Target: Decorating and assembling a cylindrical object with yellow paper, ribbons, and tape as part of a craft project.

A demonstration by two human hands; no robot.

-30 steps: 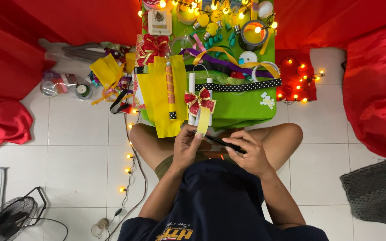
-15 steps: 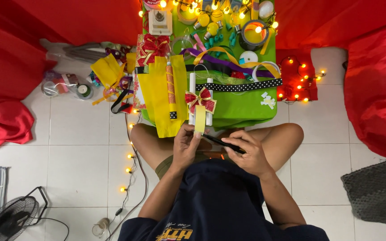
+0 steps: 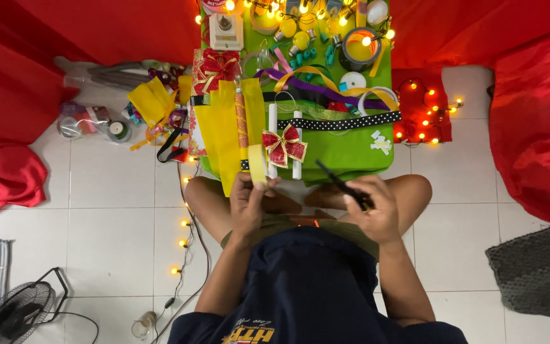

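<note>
My left hand (image 3: 247, 202) is pinched shut on a short yellow strip (image 3: 257, 164), holding it upright at the near edge of the green bench (image 3: 351, 156). My right hand (image 3: 377, 207) is curled tight around black scissors (image 3: 344, 185), whose tips point up and left toward the bench edge; the two hands are apart over my lap.

Just right of the strip lies a red and gold bow (image 3: 284, 145), resting on two white tubes (image 3: 274, 137). Just left of the strip a long yellow cloth (image 3: 224, 127) hangs over the bench edge, with a slim red patterned roll (image 3: 242, 118) lying along it. Farther across the bench runs a black ribbon with white dots (image 3: 351, 121), and beyond it purple and yellow ribbons (image 3: 313, 79) tangle. A white square box (image 3: 226, 30) stands at the far left corner, with lit yellow bulbs (image 3: 300, 39) to its right. On the floor at left sits a small round clear pack with a green label (image 3: 118, 129).
</note>
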